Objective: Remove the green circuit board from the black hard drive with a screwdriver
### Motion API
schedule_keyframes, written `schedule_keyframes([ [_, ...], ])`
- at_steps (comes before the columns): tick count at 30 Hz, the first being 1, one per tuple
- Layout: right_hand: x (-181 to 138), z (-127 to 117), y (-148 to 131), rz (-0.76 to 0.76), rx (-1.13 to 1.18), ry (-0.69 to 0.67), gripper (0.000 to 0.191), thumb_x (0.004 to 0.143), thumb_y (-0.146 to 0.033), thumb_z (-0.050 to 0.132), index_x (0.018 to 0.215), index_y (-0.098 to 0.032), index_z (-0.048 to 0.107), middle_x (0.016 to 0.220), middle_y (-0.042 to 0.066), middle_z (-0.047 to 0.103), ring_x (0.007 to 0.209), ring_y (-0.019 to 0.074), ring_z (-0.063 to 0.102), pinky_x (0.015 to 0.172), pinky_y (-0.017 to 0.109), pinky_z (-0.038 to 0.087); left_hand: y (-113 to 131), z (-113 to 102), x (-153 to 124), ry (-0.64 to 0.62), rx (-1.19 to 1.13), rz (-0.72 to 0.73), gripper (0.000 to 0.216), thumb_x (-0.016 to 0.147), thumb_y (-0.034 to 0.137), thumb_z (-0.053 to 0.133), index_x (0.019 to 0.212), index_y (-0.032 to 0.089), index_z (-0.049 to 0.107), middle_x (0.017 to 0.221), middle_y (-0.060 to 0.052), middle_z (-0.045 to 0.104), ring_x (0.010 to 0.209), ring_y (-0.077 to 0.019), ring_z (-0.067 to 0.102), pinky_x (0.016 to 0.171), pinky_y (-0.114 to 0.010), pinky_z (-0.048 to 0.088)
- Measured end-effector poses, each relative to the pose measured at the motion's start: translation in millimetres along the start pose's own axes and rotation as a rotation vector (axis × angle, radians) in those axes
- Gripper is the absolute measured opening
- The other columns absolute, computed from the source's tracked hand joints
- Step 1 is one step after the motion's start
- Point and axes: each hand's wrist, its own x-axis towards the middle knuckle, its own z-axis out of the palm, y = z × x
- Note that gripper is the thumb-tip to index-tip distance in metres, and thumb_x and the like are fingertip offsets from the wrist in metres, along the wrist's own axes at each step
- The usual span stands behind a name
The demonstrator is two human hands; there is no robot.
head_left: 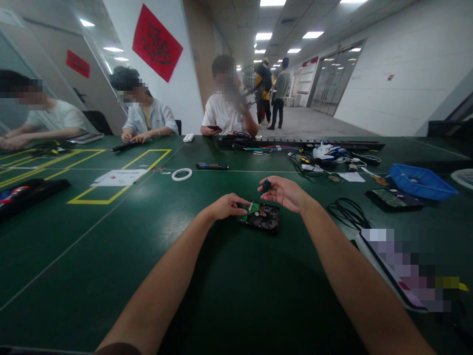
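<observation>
A hard drive (269, 217) lies flat on the green table, its green circuit board facing up. My left hand (228, 206) grips the drive's left end, fingertips resting on the board. Just above and to the right of the drive, my right hand (284, 193) is raised off the table. Between its thumb and fingers it pinches a small dark object (266, 186), rounded at the end; its kind cannot be made out. The right hand and the drive are apart.
A black cable (345, 214), a second drive-like unit with a board (393, 198) and a blue tray (421, 181) lie right. Ahead are a white tape ring (182, 174), a dark pen-like tool (212, 166) and long black rails (306, 143). Three people sit opposite.
</observation>
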Motion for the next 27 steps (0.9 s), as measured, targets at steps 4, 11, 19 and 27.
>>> schedule_keyframes([
  [4, -1.1, -0.8, -1.0, -0.011, -0.049, -0.004, 0.014, 0.093, -0.028, 0.059, 0.100, -0.017, 0.066, 0.099, 0.013, 0.072, 0.078, 0.0190, 0.067, 0.072, 0.033, 0.058, -1.9, 0.5, 0.9, 0.001, -0.020, -0.009, 0.052, 0.080, 0.039, 0.079, 0.128, 0.021, 0.070, 0.096, -0.005, 0.064, 0.067, -0.0115, 0.056, 0.062, -0.025, 0.046],
  [11, 0.9, -5.6, -0.2, -0.071, -0.211, 0.028, 0.021, 0.087, -0.037, 0.069, 0.096, -0.018, 0.070, 0.099, 0.009, 0.072, 0.067, 0.0139, 0.059, 0.053, 0.025, 0.045, -7.3, 3.3, 0.7, 0.045, -0.107, -0.102, 0.076, 0.075, 0.039, 0.084, 0.143, 0.023, 0.055, 0.116, -0.007, 0.059, 0.069, -0.0100, 0.059, 0.063, -0.025, 0.050],
  [19, 3.7, -2.6, 0.7, -0.179, -0.266, 0.134, 0.018, 0.079, -0.033, 0.074, 0.080, -0.016, 0.069, 0.087, 0.008, 0.072, 0.065, 0.0128, 0.053, 0.055, 0.025, 0.042, -6.3, 1.5, -0.4, 0.035, -0.067, -0.129, 0.066, 0.076, 0.042, 0.083, 0.135, 0.019, 0.061, 0.111, -0.006, 0.060, 0.072, -0.0116, 0.059, 0.063, -0.025, 0.048],
  [27, 5.0, -3.8, 1.7, -0.190, -0.294, 0.105, 0.019, 0.083, -0.029, 0.065, 0.095, -0.018, 0.074, 0.079, 0.004, 0.066, 0.054, 0.0098, 0.046, 0.044, 0.024, 0.032, -7.6, 3.3, -0.1, 0.041, -0.096, -0.124, 0.069, 0.074, 0.044, 0.084, 0.134, 0.018, 0.061, 0.112, -0.007, 0.061, 0.072, -0.0114, 0.059, 0.063, -0.025, 0.048],
])
